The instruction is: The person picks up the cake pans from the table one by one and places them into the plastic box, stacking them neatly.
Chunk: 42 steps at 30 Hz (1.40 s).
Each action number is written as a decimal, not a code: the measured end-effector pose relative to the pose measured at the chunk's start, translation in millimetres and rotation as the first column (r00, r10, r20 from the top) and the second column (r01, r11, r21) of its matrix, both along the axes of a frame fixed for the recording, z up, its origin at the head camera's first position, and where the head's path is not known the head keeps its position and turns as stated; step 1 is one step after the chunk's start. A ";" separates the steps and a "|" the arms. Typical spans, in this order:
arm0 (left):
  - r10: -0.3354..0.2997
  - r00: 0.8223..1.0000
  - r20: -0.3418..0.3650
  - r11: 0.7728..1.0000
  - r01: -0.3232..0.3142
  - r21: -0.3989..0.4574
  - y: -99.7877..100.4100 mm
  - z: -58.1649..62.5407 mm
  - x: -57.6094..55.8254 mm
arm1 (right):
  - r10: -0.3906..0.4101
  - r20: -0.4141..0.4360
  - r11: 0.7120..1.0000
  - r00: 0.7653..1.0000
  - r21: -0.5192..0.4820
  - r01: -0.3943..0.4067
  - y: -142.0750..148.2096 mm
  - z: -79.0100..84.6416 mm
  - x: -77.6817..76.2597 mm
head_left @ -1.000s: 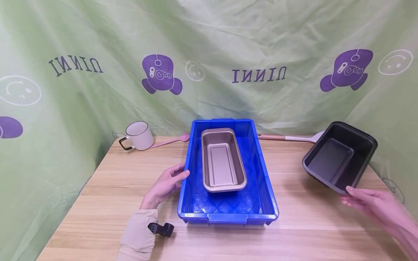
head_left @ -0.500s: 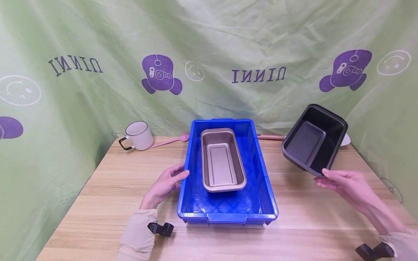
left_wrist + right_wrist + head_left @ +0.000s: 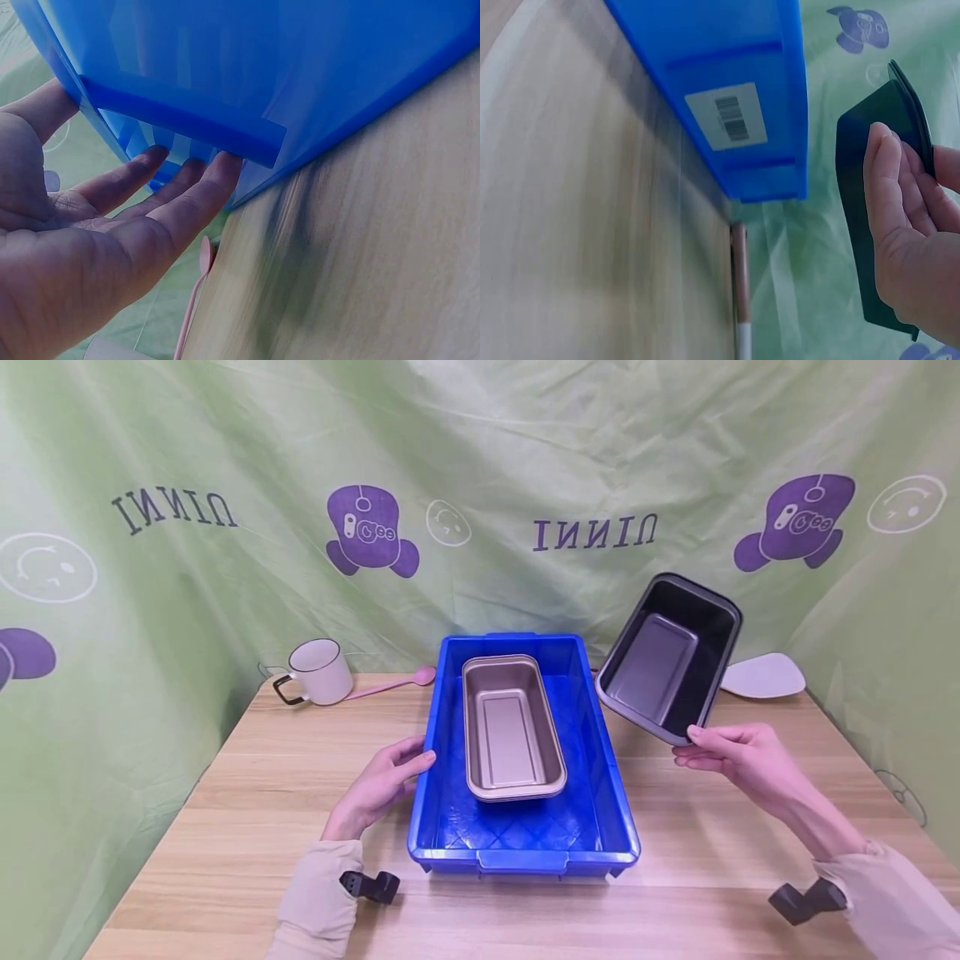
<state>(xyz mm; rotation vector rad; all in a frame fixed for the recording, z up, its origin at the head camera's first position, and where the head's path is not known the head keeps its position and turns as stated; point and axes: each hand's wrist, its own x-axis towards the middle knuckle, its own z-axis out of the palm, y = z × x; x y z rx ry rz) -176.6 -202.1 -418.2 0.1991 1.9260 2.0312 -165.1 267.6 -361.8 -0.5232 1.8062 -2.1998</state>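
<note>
My right hand [image 3: 757,768] pinches the near rim of a black loaf pan [image 3: 652,664], thumb on top and fingers underneath. Tilted with its hollow side showing, the pan hangs in the air beside the far right part of a blue plastic bin [image 3: 521,862]. A gold-toned loaf pan [image 3: 510,739] lies inside that bin; its doubled rim may mean a stack. At the bin's left side, my left hand [image 3: 378,785] holds the wall. In the left wrist view its thumb is at the rim and its fingertips touch just under a ledge by the slots [image 3: 180,142].
A white mug [image 3: 322,675] with a dark handle and a pink spoon [image 3: 397,683] lie at the back left. The white head of a spatula [image 3: 765,677] shows at the back right, its brown handle [image 3: 739,262] near the bin. A green printed curtain [image 3: 480,460] hangs behind the table.
My right hand has carried the black loaf pan leftward and upward, closer to the bin, uncovering the white spatula head. The left hand and the bin have stayed put.
</note>
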 end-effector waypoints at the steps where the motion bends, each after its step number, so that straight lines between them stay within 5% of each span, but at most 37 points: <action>1: 0.004 1.000 0.002 1.000 -0.004 -0.002 0.1 0.3 0.2 | 0.001 -0.001 1.000 1.000 0.011 -0.001 -2.9 1.1 -0.6; 24: -0.006 1.000 0.004 1.000 0.006 0.006 0.3 1.2 0.7 | 0.084 0.063 0.981 0.994 0.172 -0.094 -66.9 18.6 -0.7; 42: -0.009 1.000 0.003 1.000 0.009 0.012 -1.3 0.9 1.7 | 0.252 0.161 0.882 0.954 0.368 -0.294 -95.6 18.0 -8.6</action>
